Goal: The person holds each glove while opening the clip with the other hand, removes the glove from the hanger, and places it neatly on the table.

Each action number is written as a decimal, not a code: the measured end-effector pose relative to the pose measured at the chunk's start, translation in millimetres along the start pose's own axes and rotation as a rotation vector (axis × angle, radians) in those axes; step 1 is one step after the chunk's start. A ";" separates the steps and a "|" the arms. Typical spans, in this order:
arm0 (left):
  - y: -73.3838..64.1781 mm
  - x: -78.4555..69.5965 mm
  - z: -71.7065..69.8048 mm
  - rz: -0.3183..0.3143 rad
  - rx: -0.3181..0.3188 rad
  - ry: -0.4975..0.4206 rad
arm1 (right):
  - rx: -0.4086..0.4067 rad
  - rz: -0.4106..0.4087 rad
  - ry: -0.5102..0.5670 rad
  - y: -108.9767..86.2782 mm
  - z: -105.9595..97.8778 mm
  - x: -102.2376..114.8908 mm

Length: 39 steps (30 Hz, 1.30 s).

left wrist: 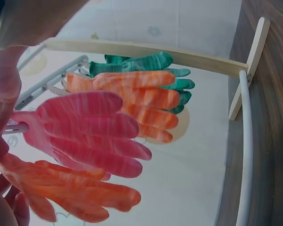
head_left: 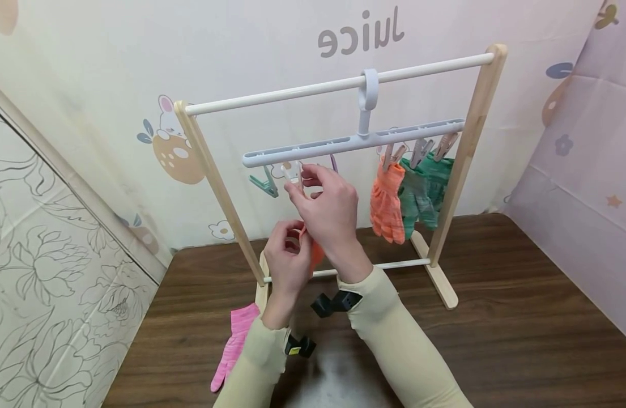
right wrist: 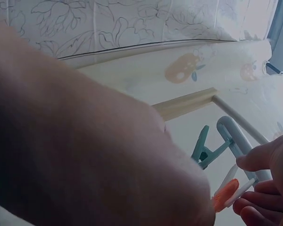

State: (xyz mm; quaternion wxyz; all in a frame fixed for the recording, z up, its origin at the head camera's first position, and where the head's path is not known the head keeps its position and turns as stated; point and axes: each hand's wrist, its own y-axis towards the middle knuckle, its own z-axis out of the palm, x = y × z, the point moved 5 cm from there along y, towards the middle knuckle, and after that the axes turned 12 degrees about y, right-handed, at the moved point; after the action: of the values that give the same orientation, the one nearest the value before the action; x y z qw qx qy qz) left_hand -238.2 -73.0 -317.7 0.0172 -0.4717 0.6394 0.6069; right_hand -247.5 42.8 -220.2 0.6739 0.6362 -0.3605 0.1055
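My left hand (head_left: pixel 287 258) grips an orange glove (left wrist: pixel 70 188) by its cuff end, and its fingers dangle in the left wrist view. Just above, my right hand (head_left: pixel 333 207) pinches a pale clothespin (right wrist: pixel 243 190) between thumb and fingers. That clothespin hangs under the light-blue hanger (head_left: pixel 307 151); in the right wrist view the glove's orange edge (right wrist: pixel 226 195) lies between its two legs. A pink glove (left wrist: pixel 85 129) hangs from a purple clip beside my hands, largely hidden in the head view. An unused green clothespin (head_left: pixel 264 182) hangs at the hanger's left end.
Another orange glove (head_left: pixel 387 201) and green gloves (head_left: pixel 420 192) hang from clips on the right. The hanger hooks over the white top bar (head_left: pixel 292 96) of a wooden stand (head_left: pixel 211 170). A second pink glove (head_left: pixel 236 343) lies on the dark wooden table (head_left: pixel 522 328), beside my left sleeve.
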 end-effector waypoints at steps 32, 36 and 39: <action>-3.5 -47.0 -30.6 0.061 0.102 -0.090 | 0.002 -0.012 0.016 2.8 -0.3 0.0; -3.0 -44.0 -32.7 0.044 0.094 -0.097 | -0.007 -0.013 0.042 2.0 -1.3 0.2; -4.9 -31.1 -29.2 0.029 0.091 -0.089 | -0.014 -0.028 0.062 2.2 -1.7 0.5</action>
State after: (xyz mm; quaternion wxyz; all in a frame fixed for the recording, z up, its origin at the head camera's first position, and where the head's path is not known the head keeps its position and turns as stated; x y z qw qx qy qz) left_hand -201.8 -77.2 -295.3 0.0583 -0.4339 0.6717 0.5976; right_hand -247.9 44.6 -218.0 0.6905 0.6330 -0.3313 0.1129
